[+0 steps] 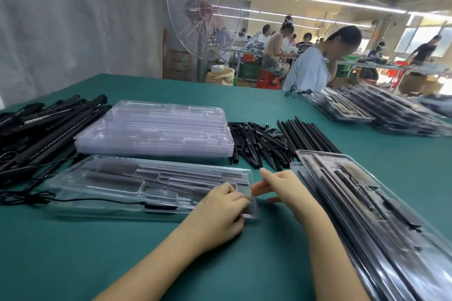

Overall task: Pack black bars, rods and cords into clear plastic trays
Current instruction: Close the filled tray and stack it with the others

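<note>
A worker's left hand [221, 205] pinches the right-hand corner of a clear plastic tray [137, 186] on a green table [122, 252], fingers curled and pressed together on the tray's edge, while the right hand [281, 186] hovers just beside it with fingers loosely spread and reaching toward the same corner; whether those fingertips touch the plastic cannot be told through the motion blur. The held tray runs away to the left of the grip and already carries a black cord [97, 201] with a small black block along its near edge (the rest of its moulded slots look mostly transparent). Just beyond the grip, past the tray's far edge, sits a stack of empty trays [156, 129], and to the right of that stack lie a heap of short black rods [259, 144] and a neat row of longer black bars [308, 134]. Immediately right of the right hand, a pile of filled trays [367, 215] slants toward the camera, dark parts visible under the glossy plastic. Far to the left of the grip, a bundle of long black pieces and cords [44, 129] sprawls across the table. Well beyond, at the table's far right corner, another stack of packed trays [381, 110] rests, with a large floor fan [203, 10] and seated workers [315, 66] behind.
</note>
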